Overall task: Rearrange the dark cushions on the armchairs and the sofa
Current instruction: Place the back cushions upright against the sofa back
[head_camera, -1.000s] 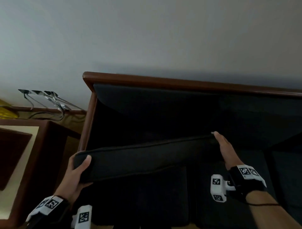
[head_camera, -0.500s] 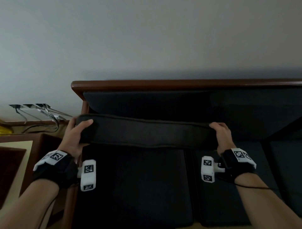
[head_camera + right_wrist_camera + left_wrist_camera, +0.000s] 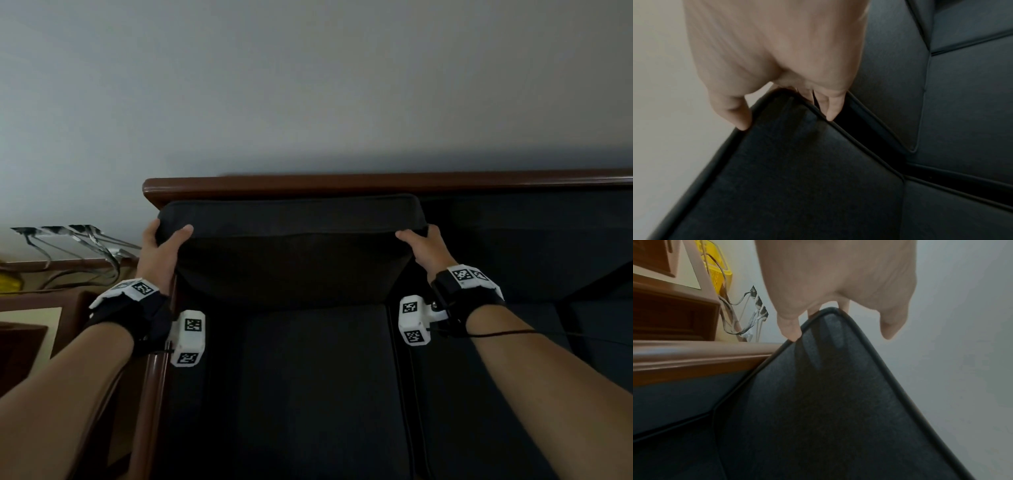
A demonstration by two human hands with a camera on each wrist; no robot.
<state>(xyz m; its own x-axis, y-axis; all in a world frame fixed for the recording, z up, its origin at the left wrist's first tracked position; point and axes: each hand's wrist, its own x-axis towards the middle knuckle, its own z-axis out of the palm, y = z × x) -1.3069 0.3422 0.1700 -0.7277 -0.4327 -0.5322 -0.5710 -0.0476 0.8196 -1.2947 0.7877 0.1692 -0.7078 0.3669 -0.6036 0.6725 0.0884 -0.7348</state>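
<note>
A dark piped cushion [image 3: 291, 250] stands upright against the sofa back, its top edge just under the brown wooden rail [image 3: 342, 185]. My left hand [image 3: 161, 246] grips its upper left corner, thumb on the front face. My right hand [image 3: 423, 245] grips the upper right corner. In the left wrist view the cushion [image 3: 828, 402] has my left hand [image 3: 834, 318] curled over its corner. The right wrist view shows the cushion [image 3: 797, 170] with my right hand [image 3: 789, 104] pinching its piped corner.
Dark seat cushions [image 3: 308, 394] lie below, and another back cushion [image 3: 531, 240] stands to the right. The sofa's wooden arm [image 3: 154, 394] runs on the left. Beyond it are a brown side table [image 3: 41, 318], loose cables [image 3: 78, 246] at the wall and a yellow object [image 3: 719, 272].
Both hands have lifted the cushion from lying low over the seat and stood it up against the sofa back, under the wooden rail.
</note>
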